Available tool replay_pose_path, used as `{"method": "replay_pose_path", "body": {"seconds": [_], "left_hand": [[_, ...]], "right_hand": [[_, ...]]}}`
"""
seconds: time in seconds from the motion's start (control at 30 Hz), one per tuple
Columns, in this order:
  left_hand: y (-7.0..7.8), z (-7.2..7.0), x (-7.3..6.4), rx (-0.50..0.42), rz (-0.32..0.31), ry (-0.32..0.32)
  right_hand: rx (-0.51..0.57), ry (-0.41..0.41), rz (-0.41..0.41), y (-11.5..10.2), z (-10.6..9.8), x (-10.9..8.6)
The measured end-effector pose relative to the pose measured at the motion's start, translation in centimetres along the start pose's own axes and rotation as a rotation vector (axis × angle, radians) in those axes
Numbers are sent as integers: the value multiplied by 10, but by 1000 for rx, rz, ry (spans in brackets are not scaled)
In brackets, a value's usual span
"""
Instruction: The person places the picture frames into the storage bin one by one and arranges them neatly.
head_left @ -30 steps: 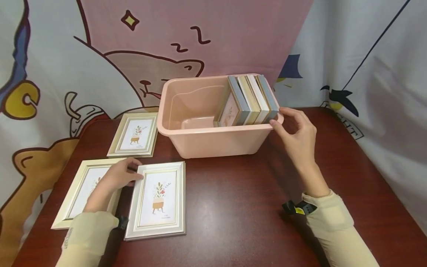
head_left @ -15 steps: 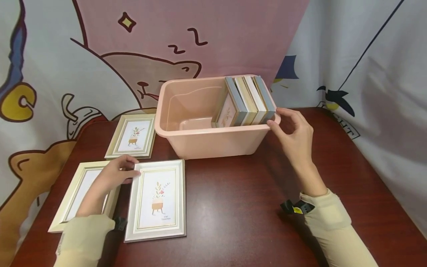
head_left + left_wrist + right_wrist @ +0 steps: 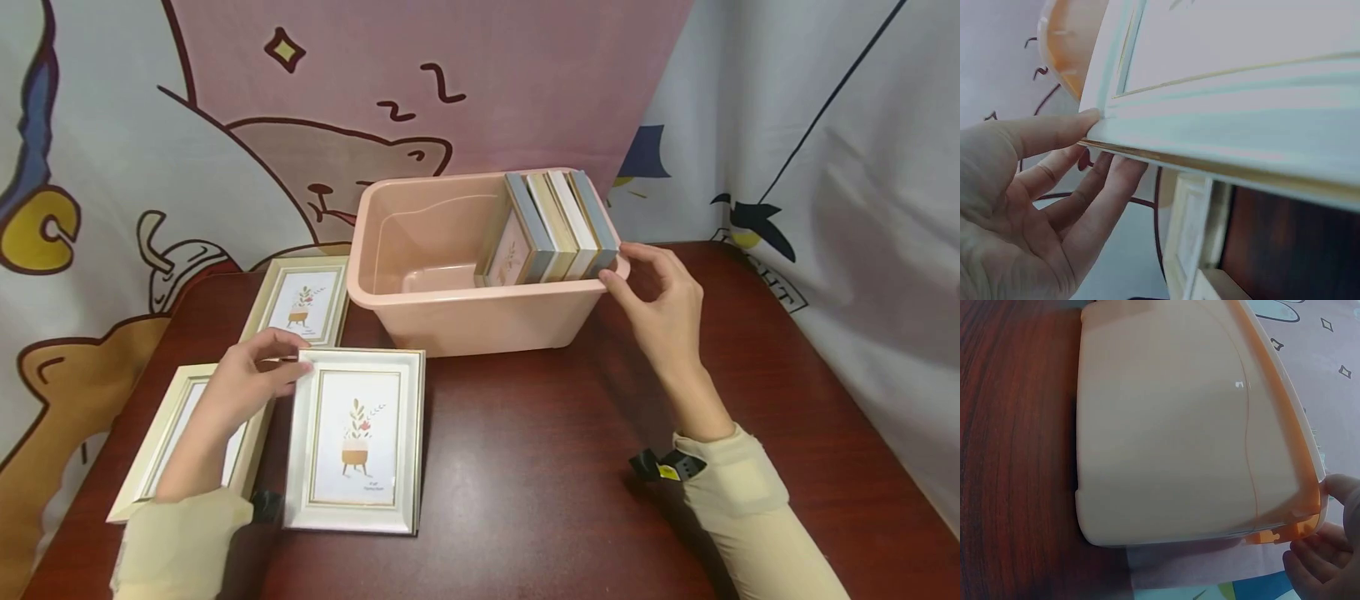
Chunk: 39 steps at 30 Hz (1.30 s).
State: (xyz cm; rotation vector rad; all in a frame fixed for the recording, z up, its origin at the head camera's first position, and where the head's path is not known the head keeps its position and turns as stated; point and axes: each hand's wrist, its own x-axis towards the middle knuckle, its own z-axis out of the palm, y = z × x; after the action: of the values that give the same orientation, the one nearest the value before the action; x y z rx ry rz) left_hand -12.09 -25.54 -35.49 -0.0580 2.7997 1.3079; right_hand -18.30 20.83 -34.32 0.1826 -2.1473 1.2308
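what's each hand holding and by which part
Left hand: the white picture frame, by its upper left corner. Right hand: the pink bin, by its rim.

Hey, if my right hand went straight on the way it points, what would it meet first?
The bin, which your right hand holds by the rim; past that, probably the nearest grey-edged frame, though depth is hard to judge.

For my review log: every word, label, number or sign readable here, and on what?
"Z", twice: on the pink part of the backdrop.
"HT": on the backdrop's right side; preceding letters unclear.
Front white picture frame: fine print, too small to read.
Cream picture frame beside the bin: likewise too small.
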Motion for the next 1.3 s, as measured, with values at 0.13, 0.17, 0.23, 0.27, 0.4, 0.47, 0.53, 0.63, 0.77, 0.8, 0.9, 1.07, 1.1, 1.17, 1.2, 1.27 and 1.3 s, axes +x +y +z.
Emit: {"method": "replay_pose_path", "body": {"seconds": [0.13,0.17,0.23,0.27,0.4,0.47,0.53,0.63,0.77,0.8,0.9,1.07,1.1,1.17,1.2,1.27,1.3], "left_hand": [[10,-2,-5,-7,46,39],[13,-3,-7,-8,58,49],[19,-3,-10,-4,79,75],[22,-4,-12,1,93,89],[35,-7,-20,35,143,156],[42,-7,-24,50,169,195],[49,-7,-28,58,202,235],[58,-7,-32,49,250,288],[68,-7,-36,1,278,327],[71,-7,-37,-12,280,334],[78,-8,-40,-66,297,355],[88,-12,-44,-142,352,396],[90,-13,-45,-156,371,402],[93,-15,-46,-197,426,411],[94,-16,-46,-231,464,410],[97,-17,-46,-312,535,407],[99,-18,-46,-361,565,402]], "right_hand": [[-7,4,-3,1,0,0],[-8,5,-5,1,0,0],[-5,7,-6,1,0,0],[-3,7,-5,1,0,1],[0,7,-1,1,0,1],[-1,7,-1,1,0,0],[-4,8,-2,1,0,0],[-5,9,-3,1,-1,0],[-3,9,-1,1,-1,-1],[-1,9,0,1,-1,-1],[1,9,1,1,-1,-1],[3,10,2,0,-1,-1],[5,10,3,0,-1,-1],[6,10,2,0,-1,-1],[5,11,1,0,-1,-1],[2,13,-3,0,-1,-1],[0,14,-4,0,-1,-1]]}}
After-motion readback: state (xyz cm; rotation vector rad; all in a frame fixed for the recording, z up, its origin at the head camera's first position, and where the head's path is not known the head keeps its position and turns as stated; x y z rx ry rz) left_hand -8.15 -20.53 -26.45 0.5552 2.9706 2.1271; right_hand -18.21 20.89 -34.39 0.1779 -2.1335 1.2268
